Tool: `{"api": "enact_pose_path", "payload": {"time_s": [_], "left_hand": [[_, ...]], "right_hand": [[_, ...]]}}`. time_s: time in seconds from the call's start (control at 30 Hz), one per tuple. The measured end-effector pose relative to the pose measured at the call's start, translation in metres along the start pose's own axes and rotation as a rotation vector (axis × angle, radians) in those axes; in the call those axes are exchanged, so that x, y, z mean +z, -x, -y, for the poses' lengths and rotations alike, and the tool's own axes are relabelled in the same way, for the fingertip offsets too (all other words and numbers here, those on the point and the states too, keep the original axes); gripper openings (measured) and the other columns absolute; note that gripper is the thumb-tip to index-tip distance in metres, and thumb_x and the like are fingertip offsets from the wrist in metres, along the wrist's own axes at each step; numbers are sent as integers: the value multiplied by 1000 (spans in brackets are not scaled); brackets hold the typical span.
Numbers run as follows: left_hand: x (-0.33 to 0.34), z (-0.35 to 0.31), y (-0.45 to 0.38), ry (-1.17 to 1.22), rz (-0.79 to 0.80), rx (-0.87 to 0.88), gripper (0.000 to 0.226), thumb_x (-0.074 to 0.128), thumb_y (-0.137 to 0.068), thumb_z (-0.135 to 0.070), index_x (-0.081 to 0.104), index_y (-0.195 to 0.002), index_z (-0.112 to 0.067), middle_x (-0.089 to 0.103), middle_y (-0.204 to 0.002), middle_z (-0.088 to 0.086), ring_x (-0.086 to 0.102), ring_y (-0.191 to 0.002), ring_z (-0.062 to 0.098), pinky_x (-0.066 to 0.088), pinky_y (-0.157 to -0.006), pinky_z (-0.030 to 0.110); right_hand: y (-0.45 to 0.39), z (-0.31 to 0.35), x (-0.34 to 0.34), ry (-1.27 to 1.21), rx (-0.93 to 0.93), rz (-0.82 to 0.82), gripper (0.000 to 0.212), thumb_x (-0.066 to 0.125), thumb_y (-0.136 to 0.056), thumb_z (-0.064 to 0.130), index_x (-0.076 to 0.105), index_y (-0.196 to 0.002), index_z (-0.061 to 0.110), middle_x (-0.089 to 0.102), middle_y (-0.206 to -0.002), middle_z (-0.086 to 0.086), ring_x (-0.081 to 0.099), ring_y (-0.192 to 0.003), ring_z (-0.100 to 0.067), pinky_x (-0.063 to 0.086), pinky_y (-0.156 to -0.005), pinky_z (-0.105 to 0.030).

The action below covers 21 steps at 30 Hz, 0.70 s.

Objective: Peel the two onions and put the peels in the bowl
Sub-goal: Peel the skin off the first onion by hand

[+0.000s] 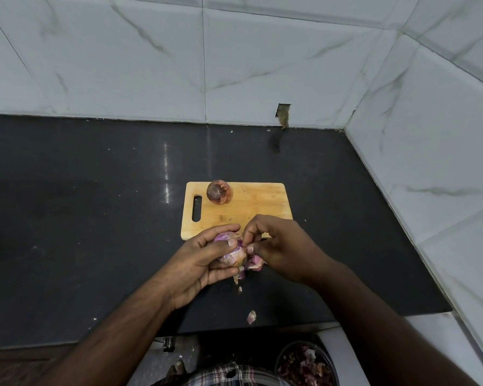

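held over the black counter [95, 218], just on the near side of the cutting board [248, 207]: a half-peeled onion [233, 253], cradled in the left hand [204, 263], fingers and thumb curled round it. pinched at the onion's right flank by the right hand [282, 246], thumb and fingertips closed on a flap of loose purple skin [254, 263]. sat at the far left corner of the cutting board, well apart from both hands: the second onion [219, 191], dry skin intact, untouched.

dropped on the counter nearer than the cutting board: two small scraps of peel [251, 316]. stood lower, off the counter's near edge and well to the near right of the cutting board: the bowl [279, 360], already holding dark peelings, partly cut off by the frame.

judged as to handling: light, papery and brittle for the outer skin, likely to tear into bits rather than lift off whole; best taken at a free edge near root or tip and drawn along the curve. firm, round and somewhat slick for the bared flesh underneath, so better gripped across the middle than by the ends. light enough, those scraps, to scatter; worth gathering before the trip to the bowl.
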<state>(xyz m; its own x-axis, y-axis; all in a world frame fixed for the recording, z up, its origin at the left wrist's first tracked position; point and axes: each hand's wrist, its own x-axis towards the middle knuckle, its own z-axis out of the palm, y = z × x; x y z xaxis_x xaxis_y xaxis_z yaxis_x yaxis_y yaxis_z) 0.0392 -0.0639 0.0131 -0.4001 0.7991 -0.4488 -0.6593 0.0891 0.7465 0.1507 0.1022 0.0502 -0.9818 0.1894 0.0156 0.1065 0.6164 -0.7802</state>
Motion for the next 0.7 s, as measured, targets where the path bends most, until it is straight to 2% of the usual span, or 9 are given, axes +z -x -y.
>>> {"api": "enact_pose_path", "payload": {"time_s": [0.1,0.27,0.33,0.43,0.5,0.6,0.7], "left_hand": [[3,1,0,11,-14,9,44,72,-85,-15,68,-129,-18,72,-119,20,73,-97,30,64,-75,35],[5,3,0,32,-33,17,44,73,-85,-15,68,-128,-17,71,-120,19,74,-92,26,64,-71,31],[5,4,0,38,-38,14,44,73,-83,-15,68,-127,-17,72,-120,18,74,-94,28,64,-71,32],[6,5,-1,56,-63,28,45,75,-81,-18,69,-126,-19,74,-115,17,75,-90,27,64,-72,32],[5,4,-1,63,-72,36,44,74,-81,-18,70,-125,-20,75,-112,17,75,-85,27,64,-72,32],[6,2,-1,76,-76,54,44,74,-81,-17,70,-124,-21,75,-113,16,75,-88,28,64,-74,34],[7,2,-3,93,-105,71,45,75,-80,-16,69,-125,-20,75,-114,14,75,-89,26,64,-72,32]], "right_hand": [[0,1,3,144,-61,19,31,59,-88,-5,60,-91,26,56,-88,19,50,-90,1,44,-72,-19],[2,-1,6,197,-79,47,35,51,-89,-8,57,-91,27,56,-92,14,47,-95,-4,44,-77,-22],[4,-3,5,185,-66,56,38,52,-90,-7,55,-91,31,54,-91,19,46,-95,0,41,-76,-16],[8,-4,3,170,-54,79,34,54,-90,-6,58,-90,27,54,-89,22,46,-94,3,38,-75,-9],[11,-6,2,140,-45,75,29,56,-90,-5,60,-91,24,55,-87,21,48,-92,3,38,-73,-10],[13,-7,1,38,-33,37,27,58,-90,-6,60,-90,21,59,-87,16,55,-87,-3,43,-72,-13],[15,-7,2,-141,-5,-60,20,64,-89,-3,62,-94,17,64,-90,9,63,-86,-13,54,-72,-28]]}}
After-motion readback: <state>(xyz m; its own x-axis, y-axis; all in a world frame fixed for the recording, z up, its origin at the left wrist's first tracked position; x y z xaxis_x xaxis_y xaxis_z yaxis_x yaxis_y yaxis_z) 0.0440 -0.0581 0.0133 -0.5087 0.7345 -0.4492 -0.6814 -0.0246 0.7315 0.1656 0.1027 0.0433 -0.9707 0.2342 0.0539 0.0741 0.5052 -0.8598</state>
